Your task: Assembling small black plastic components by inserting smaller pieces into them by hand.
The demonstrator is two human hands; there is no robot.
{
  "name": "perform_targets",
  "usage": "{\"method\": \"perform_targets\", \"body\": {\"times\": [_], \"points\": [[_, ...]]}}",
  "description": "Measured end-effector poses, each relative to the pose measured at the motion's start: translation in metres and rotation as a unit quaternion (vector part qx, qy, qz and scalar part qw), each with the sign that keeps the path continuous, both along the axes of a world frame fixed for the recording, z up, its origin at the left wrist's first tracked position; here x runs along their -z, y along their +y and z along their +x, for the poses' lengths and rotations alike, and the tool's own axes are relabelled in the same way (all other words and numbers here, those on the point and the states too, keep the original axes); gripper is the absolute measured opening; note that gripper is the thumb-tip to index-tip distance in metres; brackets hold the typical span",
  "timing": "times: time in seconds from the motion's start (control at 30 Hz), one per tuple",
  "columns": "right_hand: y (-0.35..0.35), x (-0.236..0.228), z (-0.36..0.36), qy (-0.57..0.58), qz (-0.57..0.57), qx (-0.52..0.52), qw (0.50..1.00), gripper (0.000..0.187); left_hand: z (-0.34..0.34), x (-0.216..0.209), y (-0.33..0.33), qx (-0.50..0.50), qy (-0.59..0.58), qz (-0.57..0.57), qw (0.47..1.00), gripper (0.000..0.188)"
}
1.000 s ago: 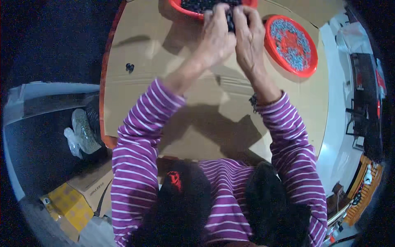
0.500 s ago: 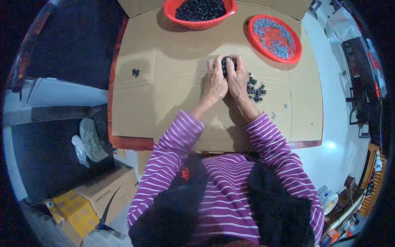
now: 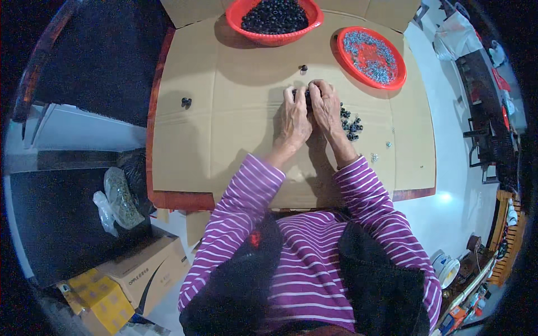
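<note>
My left hand (image 3: pixel 295 116) and my right hand (image 3: pixel 327 110) sit side by side over the middle of the cardboard sheet (image 3: pixel 241 134). Their curled fingers close around a clump of small black round parts (image 3: pixel 307 96), mostly hidden by the hands. Just beyond my fingertips lies a single black part (image 3: pixel 303 68). A loose pile of black parts, some with metal in them, (image 3: pixel 352 127) rests right beside my right hand. Far to the left are a couple more black parts (image 3: pixel 186 102).
A red basket (image 3: pixel 274 39) full of black parts stands at the far edge. To its right, a red round tray (image 3: pixel 399 78) holds many small silvery metal pieces. A few metal bits (image 3: pixel 374 158) lie near the right forearm. Cardboard boxes (image 3: pixel 151 274) are on the floor at left.
A single black part now lies beyond my hands, where none showed before. My fingers have shifted and spread a little around the clump. The whole view has moved slightly.
</note>
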State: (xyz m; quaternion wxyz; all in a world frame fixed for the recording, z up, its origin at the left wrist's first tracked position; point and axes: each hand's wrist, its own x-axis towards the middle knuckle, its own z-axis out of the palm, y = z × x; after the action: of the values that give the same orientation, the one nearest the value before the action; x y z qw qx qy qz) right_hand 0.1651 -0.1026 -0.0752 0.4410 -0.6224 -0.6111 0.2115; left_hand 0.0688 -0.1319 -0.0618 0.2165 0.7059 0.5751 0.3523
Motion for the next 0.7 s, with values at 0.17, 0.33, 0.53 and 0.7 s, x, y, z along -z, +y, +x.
{"method": "perform_targets", "body": {"times": [0.17,0.33,0.53,0.7], "points": [[0.004,0.006,0.005,-0.017,0.003,-0.02,1.0,0.027,-0.001,0.006,-0.002,0.001,0.019,0.036,0.999,0.054],[0.003,-0.005,0.008,-0.067,0.035,-0.073,0.994,0.028,0.001,0.009,-0.001,0.004,-0.057,0.054,0.997,0.057],[0.004,-0.007,0.017,-0.138,-0.018,-0.107,0.984,0.026,0.004,0.02,0.002,0.008,-0.046,0.124,0.991,0.058],[-0.009,-0.021,0.013,-0.182,-0.009,-0.093,0.979,0.023,0.004,0.01,0.001,0.005,-0.01,0.164,0.986,0.052]]}}
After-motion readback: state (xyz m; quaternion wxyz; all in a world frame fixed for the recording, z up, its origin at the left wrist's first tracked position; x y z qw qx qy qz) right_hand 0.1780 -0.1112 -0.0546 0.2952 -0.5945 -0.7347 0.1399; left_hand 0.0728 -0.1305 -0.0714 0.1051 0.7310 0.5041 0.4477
